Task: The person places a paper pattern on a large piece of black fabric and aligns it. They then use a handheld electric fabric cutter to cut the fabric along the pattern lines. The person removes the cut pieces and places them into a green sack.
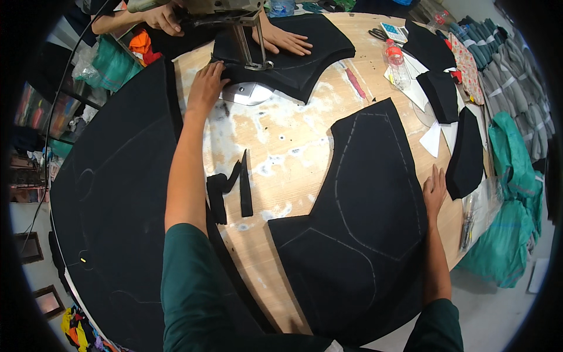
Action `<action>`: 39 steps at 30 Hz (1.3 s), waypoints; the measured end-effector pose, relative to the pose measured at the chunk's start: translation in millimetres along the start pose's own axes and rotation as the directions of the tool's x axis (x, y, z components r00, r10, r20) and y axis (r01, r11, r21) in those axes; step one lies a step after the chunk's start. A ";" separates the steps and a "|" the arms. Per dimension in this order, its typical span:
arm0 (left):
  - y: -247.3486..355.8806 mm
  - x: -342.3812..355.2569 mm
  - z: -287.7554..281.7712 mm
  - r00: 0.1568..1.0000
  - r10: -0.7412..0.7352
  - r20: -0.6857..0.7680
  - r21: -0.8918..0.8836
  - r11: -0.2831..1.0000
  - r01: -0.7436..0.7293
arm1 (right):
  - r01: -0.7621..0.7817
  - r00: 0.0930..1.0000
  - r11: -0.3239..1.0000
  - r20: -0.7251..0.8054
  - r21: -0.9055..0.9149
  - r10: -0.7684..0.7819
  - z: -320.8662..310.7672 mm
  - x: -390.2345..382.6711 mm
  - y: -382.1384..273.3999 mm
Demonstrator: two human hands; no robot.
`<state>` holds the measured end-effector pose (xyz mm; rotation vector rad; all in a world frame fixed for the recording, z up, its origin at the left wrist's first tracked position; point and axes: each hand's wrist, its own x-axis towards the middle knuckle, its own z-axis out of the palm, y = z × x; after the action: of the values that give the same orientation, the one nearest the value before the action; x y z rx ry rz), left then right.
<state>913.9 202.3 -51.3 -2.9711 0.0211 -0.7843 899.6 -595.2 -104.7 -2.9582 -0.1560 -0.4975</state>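
My left hand (206, 85) reaches to the far side, fingers loosely extended against the edge of a thick black cloth stack (316, 35) under a cutting machine (247, 50). A co-worker's hand (165, 19) is on that machine, while their other hand (284, 40) presses flat on the stack. My right hand (434, 189) rests on the table with fingers stretched out, by the right edge of a black fabric piece (381, 176) marked with chalk lines. Neither of my hands visibly grips anything. Narrow black offcuts (245, 190) lie between my arms.
A large chalk-marked black cloth (123, 158) covers the left side of the wooden table (287, 135). Along the right lie cut black pieces (466, 155), a red-capped bottle (397, 64), a calculator (393, 32) and scissors (377, 34). Green sacks (507, 234) stand beyond the right edge.
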 end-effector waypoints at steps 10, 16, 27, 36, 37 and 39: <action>-9.4 3.7 -4.5 0.991 0.128 0.031 0.004 0.992 -0.128 | 0.024 1.000 1.000 -0.011 0.007 -0.024 0.7 -0.3 3.0; -16.6 5.3 -6.1 0.980 0.198 0.031 0.067 0.978 -0.200 | 0.045 0.999 0.999 -0.022 0.017 -0.045 3.3 1.1 3.6; -2.1 -8.3 -14.8 0.993 0.112 -0.037 -0.072 0.991 -0.114 | 0.034 0.999 0.999 -0.022 0.030 -0.034 -0.1 0.2 0.0; 15.8 -19.4 -8.3 0.993 -0.027 -0.115 -0.222 0.975 0.001 | 0.060 0.998 0.997 -0.028 0.048 -0.058 -1.6 0.5 4.3; 16.6 -20.7 -5.9 0.992 -0.041 -0.123 -0.244 0.970 0.010 | 0.054 0.998 0.997 -0.029 0.047 -0.052 -1.7 0.4 3.7; 17.4 -21.7 -1.2 0.989 -0.061 -0.135 -0.244 0.970 0.026 | 0.042 0.999 0.998 -0.031 0.045 -0.040 -1.3 -0.6 1.9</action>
<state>894.5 185.6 -62.1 -3.1432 0.0632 -1.0700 898.8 -597.3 -103.9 -2.9065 -0.2223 -0.5356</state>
